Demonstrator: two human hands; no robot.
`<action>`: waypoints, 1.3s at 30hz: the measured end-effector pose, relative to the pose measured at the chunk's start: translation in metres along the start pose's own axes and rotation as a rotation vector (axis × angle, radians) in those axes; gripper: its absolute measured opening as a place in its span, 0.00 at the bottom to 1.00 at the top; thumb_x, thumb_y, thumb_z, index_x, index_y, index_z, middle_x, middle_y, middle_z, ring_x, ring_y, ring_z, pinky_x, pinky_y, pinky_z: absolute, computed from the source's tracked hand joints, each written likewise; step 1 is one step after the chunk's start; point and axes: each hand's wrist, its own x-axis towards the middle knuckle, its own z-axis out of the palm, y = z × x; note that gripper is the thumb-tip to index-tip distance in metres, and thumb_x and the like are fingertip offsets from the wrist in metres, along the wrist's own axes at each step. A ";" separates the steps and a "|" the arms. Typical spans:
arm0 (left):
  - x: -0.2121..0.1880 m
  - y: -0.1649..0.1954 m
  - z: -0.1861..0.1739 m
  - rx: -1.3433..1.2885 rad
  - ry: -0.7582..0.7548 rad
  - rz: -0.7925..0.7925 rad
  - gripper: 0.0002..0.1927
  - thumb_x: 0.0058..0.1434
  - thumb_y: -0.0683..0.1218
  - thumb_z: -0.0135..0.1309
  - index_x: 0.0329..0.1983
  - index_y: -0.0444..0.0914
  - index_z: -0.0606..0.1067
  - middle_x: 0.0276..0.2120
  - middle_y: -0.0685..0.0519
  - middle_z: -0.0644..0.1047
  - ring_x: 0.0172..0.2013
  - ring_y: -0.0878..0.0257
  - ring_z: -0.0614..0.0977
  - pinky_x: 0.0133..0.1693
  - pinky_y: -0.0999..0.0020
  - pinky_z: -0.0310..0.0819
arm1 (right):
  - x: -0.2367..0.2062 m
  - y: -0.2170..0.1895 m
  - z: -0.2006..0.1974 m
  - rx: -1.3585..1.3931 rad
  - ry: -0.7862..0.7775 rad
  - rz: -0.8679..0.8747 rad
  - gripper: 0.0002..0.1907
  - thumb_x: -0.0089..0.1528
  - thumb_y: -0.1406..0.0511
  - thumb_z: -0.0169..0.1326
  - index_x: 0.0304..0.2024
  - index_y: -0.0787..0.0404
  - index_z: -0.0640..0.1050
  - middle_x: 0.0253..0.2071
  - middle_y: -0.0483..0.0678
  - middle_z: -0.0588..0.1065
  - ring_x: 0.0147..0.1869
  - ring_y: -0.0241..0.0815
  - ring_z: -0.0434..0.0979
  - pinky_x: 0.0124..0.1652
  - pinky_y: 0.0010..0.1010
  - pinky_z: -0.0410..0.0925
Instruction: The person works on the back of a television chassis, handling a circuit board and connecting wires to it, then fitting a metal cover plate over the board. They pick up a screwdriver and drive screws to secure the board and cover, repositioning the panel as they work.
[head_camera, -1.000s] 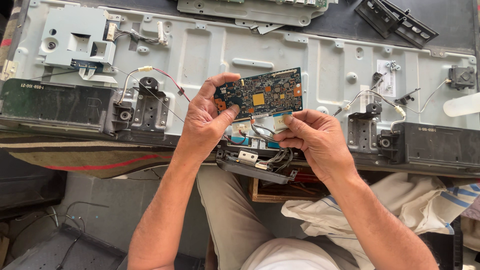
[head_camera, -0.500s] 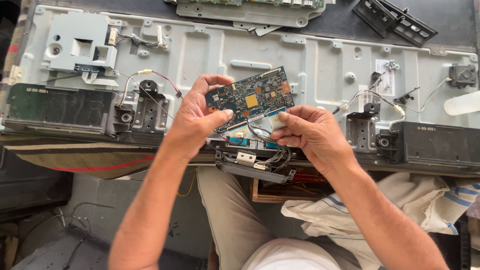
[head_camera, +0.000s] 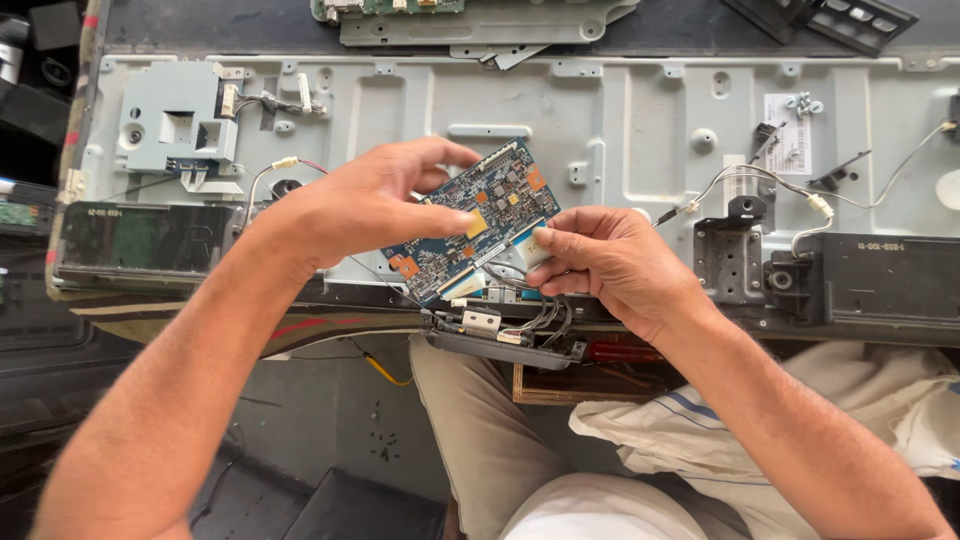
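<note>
Landmark: grey metal chassis (head_camera: 640, 130), lying flat across the bench. Grey bracket (head_camera: 180, 120) on its left part. Left hand (head_camera: 370, 205) over chassis centre, thumb and fingers pinching the blue board (head_camera: 480, 220), which is held tilted above the chassis. Right hand (head_camera: 610, 265) just right of the board, fingertips pinching its lower right edge by the cables (head_camera: 520, 310). White wires (head_camera: 800, 195) on the chassis right. Dark floor below its near edge.

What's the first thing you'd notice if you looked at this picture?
Right in the middle, the left hand holds up a small blue circuit board, tilted, while the right hand pinches a flat cable at its lower edge. Behind them lies a big grey metal panel with loose white wires on its right side. Below the board, a bundle of wires hangs by the panel's front edge.
</note>
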 end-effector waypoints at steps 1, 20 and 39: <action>0.006 0.007 0.004 0.116 0.032 -0.098 0.30 0.56 0.51 0.64 0.59 0.36 0.71 0.40 0.50 0.82 0.36 0.68 0.82 0.28 0.70 0.78 | 0.001 -0.001 0.000 0.005 -0.005 0.009 0.11 0.65 0.67 0.57 0.43 0.71 0.80 0.36 0.52 0.80 0.36 0.41 0.84 0.36 0.28 0.78; 0.038 0.039 0.038 0.800 0.209 -0.236 0.40 0.46 0.62 0.67 0.61 0.40 0.74 0.35 0.45 0.83 0.36 0.55 0.85 0.40 0.58 0.78 | 0.002 -0.006 -0.012 0.065 -0.094 0.070 0.11 0.66 0.65 0.56 0.42 0.69 0.79 0.35 0.51 0.79 0.35 0.40 0.84 0.36 0.29 0.78; 0.032 0.037 0.042 0.763 0.233 -0.287 0.36 0.46 0.61 0.67 0.57 0.43 0.77 0.37 0.49 0.84 0.38 0.58 0.86 0.42 0.60 0.79 | -0.004 -0.003 -0.013 0.084 -0.124 0.074 0.15 0.64 0.64 0.57 0.47 0.71 0.80 0.42 0.53 0.81 0.44 0.43 0.85 0.42 0.30 0.78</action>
